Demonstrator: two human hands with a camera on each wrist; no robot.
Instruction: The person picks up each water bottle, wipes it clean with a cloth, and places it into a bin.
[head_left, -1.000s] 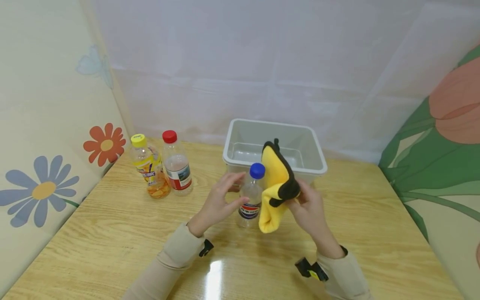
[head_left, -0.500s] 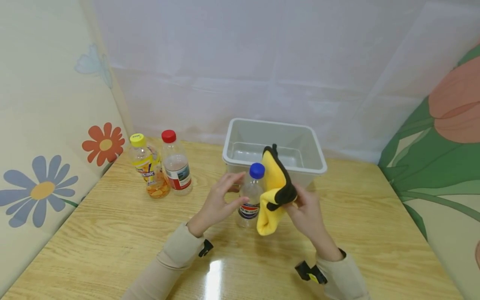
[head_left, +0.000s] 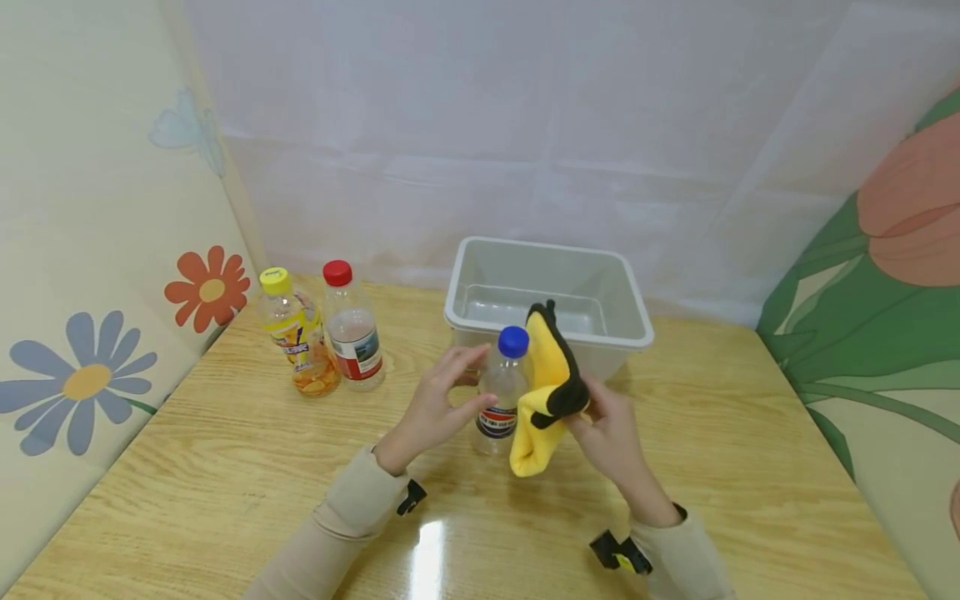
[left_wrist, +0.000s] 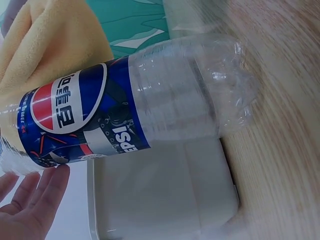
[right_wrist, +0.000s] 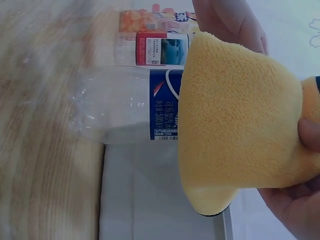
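A clear plastic Pepsi bottle with a blue cap stands upright on the table, its blue label filling much of the left wrist view. My left hand holds it from the left, thumb in front and fingers behind; the fingertips touch it near the label. From the right, my right hand pinches a yellow cloth with black edging. The cloth hangs against or very close to the bottle's right side, and in the right wrist view the yellow cloth covers part of the label.
Behind the hands stands a grey plastic bin. Two more bottles stand at the left: one yellow-capped with orange contents, one red-capped. Wooden table surrounds them, with a white sheet at the back.
My right hand and the yellow cloth have shifted slightly down and to the left alongside the bottle. The left hand and the bottle stay practically in place.
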